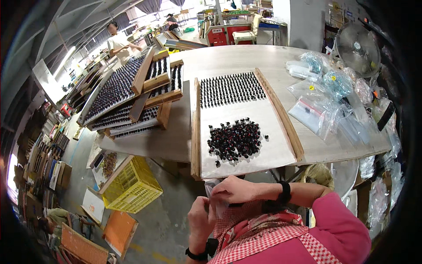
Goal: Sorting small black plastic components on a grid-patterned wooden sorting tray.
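Close to my body, below the table's front edge, both hands are closed on a thin clear plastic bag (218, 207). My left hand (201, 220) pinches it from the left. From the right, my right hand (235, 189) grips its upper part with bent fingers. Just beyond them lies a white board with wooden side rails (281, 116). Neat rows of small black pieces (231, 90) fill its far end. A loose heap of small black pieces with red bits (234, 140) covers its near middle, with a few strays beside it.
Similar boards full of black pieces (116, 90) are stacked crookedly on the table's left. Clear plastic bags (316, 110) lie at the right, before a round fan (357, 46). A yellow crate (134, 187) stands on the floor at left. Another person (121, 46) stands far left.
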A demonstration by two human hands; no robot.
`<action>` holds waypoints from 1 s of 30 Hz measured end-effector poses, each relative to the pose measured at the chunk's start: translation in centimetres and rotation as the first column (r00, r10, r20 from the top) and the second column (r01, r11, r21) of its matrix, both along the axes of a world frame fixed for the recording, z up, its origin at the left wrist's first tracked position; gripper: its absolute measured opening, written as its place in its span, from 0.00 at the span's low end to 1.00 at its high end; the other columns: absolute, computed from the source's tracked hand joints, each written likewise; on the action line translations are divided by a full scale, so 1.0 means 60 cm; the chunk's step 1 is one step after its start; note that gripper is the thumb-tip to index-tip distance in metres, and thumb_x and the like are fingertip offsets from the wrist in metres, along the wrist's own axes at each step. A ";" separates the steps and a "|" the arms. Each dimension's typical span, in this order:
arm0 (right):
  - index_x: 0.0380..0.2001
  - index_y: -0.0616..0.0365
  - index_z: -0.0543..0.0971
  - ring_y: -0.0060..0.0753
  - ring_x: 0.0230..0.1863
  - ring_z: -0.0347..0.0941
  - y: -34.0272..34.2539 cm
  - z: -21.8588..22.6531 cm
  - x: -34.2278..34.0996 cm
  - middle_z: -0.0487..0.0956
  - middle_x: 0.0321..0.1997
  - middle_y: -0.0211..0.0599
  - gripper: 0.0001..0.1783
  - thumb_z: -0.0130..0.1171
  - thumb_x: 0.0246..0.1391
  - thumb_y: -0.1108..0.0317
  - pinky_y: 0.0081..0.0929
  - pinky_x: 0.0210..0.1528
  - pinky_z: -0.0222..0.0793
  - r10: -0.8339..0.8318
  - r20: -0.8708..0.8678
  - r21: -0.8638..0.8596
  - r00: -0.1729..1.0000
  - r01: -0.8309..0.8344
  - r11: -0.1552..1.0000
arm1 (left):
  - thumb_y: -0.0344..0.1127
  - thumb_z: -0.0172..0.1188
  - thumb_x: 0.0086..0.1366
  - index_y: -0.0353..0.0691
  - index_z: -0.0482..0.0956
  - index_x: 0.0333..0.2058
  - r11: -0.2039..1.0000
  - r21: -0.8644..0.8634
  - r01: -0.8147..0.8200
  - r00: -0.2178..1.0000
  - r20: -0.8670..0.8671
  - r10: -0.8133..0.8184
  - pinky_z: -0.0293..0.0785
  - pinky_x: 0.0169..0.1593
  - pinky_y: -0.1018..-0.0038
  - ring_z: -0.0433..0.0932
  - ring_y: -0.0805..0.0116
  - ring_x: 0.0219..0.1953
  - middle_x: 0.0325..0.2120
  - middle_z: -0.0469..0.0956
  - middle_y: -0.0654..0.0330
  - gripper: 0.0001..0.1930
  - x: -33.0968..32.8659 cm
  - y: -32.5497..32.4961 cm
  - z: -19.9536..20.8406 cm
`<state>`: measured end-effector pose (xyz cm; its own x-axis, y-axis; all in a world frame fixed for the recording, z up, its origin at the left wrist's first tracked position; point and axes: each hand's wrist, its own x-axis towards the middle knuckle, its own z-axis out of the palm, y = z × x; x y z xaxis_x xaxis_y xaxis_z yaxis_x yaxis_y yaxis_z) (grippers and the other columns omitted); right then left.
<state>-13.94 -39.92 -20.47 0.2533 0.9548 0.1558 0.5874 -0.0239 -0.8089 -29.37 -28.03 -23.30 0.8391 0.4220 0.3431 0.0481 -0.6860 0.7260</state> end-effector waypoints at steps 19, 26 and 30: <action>0.26 0.61 0.73 0.55 0.30 0.75 0.047 -0.024 -0.027 0.77 0.24 0.50 0.13 0.56 0.49 0.60 0.47 0.32 0.69 -0.102 0.196 -0.162 0.975 0.134 0.978 | 0.31 0.53 0.57 0.37 0.66 0.28 0.940 0.313 -0.138 0.990 0.003 0.144 0.68 0.31 0.56 0.71 0.45 0.29 0.24 0.68 0.50 0.06 -0.009 0.019 -0.019; 0.23 0.60 0.72 0.53 0.25 0.75 0.056 -0.027 -0.033 0.76 0.20 0.48 0.14 0.56 0.49 0.59 0.44 0.29 0.69 -0.107 0.129 0.021 0.986 0.105 0.994 | 0.26 0.57 0.57 0.35 0.69 0.28 0.962 0.011 -0.274 0.961 0.037 0.273 0.73 0.30 0.65 0.75 0.55 0.24 0.21 0.72 0.53 0.05 -0.013 0.036 0.007; 0.26 0.57 0.72 0.53 0.25 0.75 0.080 -0.015 -0.051 0.76 0.20 0.45 0.15 0.56 0.52 0.56 0.45 0.28 0.69 -0.146 0.170 0.107 0.975 0.129 0.986 | 0.25 0.61 0.55 0.34 0.70 0.29 0.977 -0.013 -0.212 0.976 0.039 0.212 0.75 0.29 0.69 0.78 0.61 0.25 0.22 0.75 0.54 0.07 -0.017 0.024 0.021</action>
